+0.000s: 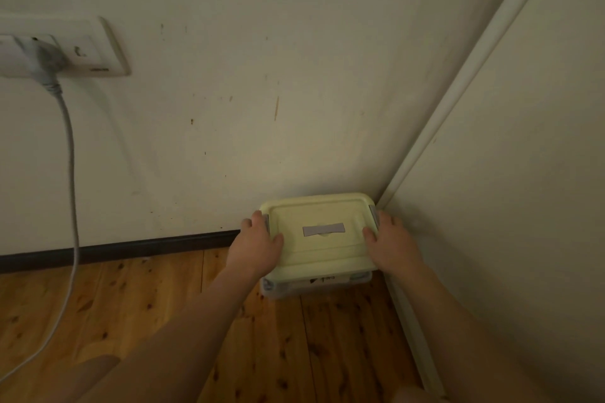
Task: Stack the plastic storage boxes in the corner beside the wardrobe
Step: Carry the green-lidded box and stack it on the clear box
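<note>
A plastic storage box (322,249) with a pale yellow lid and a grey handle strip sits low in the corner, between the wall and the white wardrobe (510,206). Its clear body with a label shows just under the lid's front edge. My left hand (258,244) grips the lid's left side over the grey clip. On the opposite side, my right hand (391,242) holds the right edge the same way. Whether another box lies underneath is hidden.
A wooden plank floor (163,311) runs to a dark skirting board (131,247). On the left wall a socket (65,49) holds a grey plug, and its cable (70,173) hangs down to the floor. The wardrobe's side panel bounds the right.
</note>
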